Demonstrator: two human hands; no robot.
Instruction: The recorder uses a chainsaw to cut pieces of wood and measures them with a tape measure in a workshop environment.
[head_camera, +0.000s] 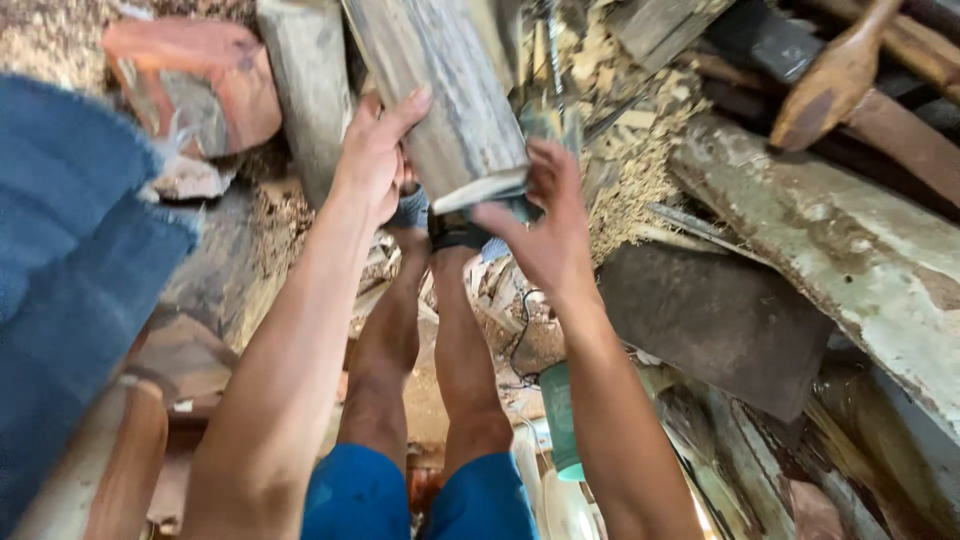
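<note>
A grey, weathered block of wood (448, 90) is held up in front of me, its cut end facing down. My left hand (375, 150) grips its left side with the fingers wrapped up along the edge. My right hand (540, 220) cups the lower right corner of the block from beneath, fingers spread. Below the block my bare legs (430, 340) and blue shorts (420, 500) show, with my feet near a dark sandal strap (455, 235). The view is blurred by motion.
Wood chips and sawdust (625, 140) cover the ground. A reddish log (200, 80) and another grey log (305, 80) lie at the left. Weathered planks (850, 240), a dark slab (715, 320) and a wooden handle (835, 80) lie at the right. Blue cloth (70, 270) hangs left. A teal tool (560, 420) with cord lies by my leg.
</note>
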